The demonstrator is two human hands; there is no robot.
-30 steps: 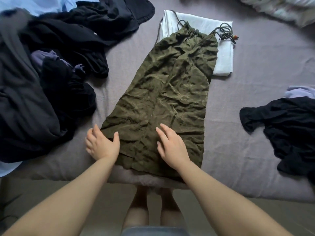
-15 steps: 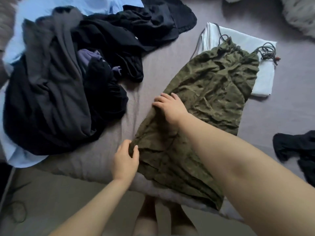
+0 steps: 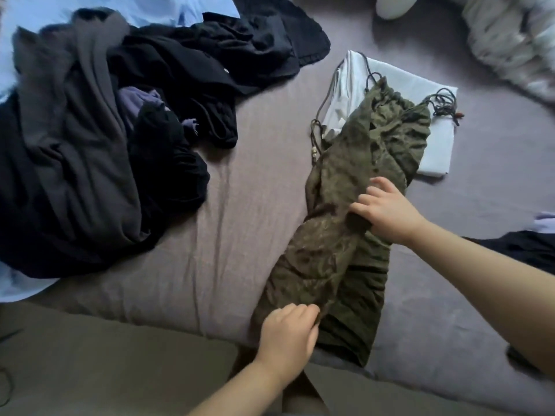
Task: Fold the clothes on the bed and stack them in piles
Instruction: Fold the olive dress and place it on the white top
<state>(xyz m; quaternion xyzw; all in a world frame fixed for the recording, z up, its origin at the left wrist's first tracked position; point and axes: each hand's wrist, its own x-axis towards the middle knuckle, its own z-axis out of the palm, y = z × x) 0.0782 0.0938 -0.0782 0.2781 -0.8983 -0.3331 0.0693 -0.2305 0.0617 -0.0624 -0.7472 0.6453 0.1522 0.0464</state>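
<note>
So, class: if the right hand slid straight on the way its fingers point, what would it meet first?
The right hand points left across the olive garment. Past that fabric's left edge comes bare bed sheet, then probably the dark clothes pile; depth is unclear.

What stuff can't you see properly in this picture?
- Folded white cloth, head view: partly covered by the green skirt.
- Dark clothes pile, head view: cut off at the left edge; separate pieces blend together.
- Left hand's fingers: tucked into the skirt's fold.
- Pale fluffy thing, top right: blurred, cut off.
</note>
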